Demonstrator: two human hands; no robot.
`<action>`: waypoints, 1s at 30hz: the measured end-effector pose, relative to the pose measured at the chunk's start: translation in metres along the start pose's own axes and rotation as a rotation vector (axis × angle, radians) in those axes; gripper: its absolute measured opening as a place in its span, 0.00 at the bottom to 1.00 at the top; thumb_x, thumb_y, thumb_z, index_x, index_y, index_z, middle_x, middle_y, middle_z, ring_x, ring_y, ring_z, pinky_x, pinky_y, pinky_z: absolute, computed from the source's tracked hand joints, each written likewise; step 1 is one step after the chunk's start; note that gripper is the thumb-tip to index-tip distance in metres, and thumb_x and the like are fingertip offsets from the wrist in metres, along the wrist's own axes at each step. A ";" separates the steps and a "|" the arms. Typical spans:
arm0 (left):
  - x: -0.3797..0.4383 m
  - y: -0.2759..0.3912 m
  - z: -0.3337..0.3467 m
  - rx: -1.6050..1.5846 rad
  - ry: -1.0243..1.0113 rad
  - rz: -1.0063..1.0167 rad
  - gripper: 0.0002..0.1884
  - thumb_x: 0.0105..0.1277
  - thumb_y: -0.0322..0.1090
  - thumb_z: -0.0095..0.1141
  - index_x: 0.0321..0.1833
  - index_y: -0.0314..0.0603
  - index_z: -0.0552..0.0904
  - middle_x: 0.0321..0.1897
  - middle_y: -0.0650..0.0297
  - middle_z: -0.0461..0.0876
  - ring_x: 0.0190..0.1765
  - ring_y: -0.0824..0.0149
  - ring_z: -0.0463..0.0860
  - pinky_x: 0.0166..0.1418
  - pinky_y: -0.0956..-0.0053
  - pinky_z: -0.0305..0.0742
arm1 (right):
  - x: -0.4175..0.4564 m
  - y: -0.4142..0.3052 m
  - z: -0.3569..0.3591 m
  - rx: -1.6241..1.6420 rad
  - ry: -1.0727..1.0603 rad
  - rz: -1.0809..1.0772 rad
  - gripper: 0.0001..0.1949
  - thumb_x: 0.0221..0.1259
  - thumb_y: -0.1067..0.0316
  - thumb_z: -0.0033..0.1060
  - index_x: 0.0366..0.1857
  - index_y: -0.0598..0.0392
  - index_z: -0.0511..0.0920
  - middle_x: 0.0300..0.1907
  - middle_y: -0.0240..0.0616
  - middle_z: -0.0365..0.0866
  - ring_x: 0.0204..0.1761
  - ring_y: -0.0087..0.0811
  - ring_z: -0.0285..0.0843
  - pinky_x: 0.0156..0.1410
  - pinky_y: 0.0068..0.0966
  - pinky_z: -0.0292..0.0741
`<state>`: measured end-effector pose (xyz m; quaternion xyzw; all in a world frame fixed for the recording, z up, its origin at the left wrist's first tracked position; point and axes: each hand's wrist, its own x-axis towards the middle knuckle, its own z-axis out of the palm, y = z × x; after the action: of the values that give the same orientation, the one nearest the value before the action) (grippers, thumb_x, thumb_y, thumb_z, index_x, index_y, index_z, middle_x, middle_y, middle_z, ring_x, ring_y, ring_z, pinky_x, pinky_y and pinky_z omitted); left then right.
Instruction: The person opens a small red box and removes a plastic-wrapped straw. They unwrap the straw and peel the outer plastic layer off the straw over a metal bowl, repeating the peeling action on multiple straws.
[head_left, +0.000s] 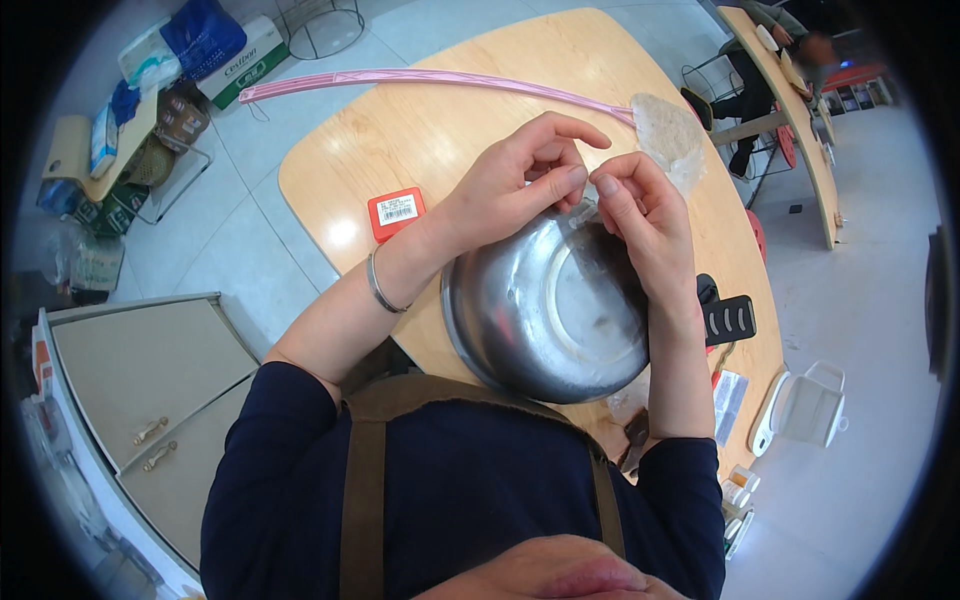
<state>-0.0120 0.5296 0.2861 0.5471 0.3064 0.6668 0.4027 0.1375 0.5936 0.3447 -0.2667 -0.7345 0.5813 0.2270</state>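
Note:
Both hands meet above an upturned stainless steel bowl (517, 300) on the wooden table. My left hand (536, 169) has its thumb and fingertips pinched together, the index finger stretched out above them. My right hand (637, 210) is also pinched, thumb against index finger, close beside the left. Whatever lies between the fingertips is too fine to make out. A bit of clear film shows on the bowl just below the right fingers. Beyond the hands lies a pale fibrous bundle in clear plastic (667, 139), touching the end of a long pink plastic strip (450, 77).
A red box with a label (396, 214) is on the table (337, 157) by my left forearm. Right of my right arm are a black slotted utensil (729, 320), a glass pitcher (808, 405) and small jars (739, 486). A person (750, 82) sits at another table.

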 end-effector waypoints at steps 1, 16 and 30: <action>0.000 0.000 0.000 -0.001 -0.008 0.005 0.15 0.68 0.30 0.44 0.55 0.35 0.67 0.25 0.67 0.71 0.31 0.76 0.72 0.38 0.83 0.69 | 0.000 0.000 -0.001 0.004 -0.006 0.004 0.06 0.64 0.66 0.50 0.34 0.58 0.71 0.20 0.22 0.67 0.23 0.11 0.60 0.28 0.10 0.58; -0.001 0.002 0.001 -0.014 -0.009 0.002 0.14 0.68 0.31 0.44 0.54 0.35 0.68 0.25 0.68 0.71 0.32 0.77 0.73 0.39 0.84 0.69 | 0.001 -0.005 -0.002 0.139 -0.078 0.082 0.07 0.63 0.65 0.51 0.34 0.57 0.71 0.23 0.23 0.67 0.25 0.11 0.60 0.29 0.09 0.57; -0.002 0.001 0.002 -0.066 -0.004 0.002 0.14 0.68 0.30 0.45 0.55 0.35 0.68 0.25 0.67 0.72 0.32 0.77 0.73 0.39 0.83 0.70 | 0.000 -0.007 -0.001 0.141 -0.075 0.090 0.07 0.63 0.65 0.52 0.34 0.57 0.71 0.22 0.22 0.68 0.24 0.11 0.60 0.28 0.09 0.56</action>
<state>-0.0106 0.5273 0.2867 0.5349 0.2829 0.6759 0.4207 0.1373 0.5932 0.3513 -0.2608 -0.6871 0.6507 0.1910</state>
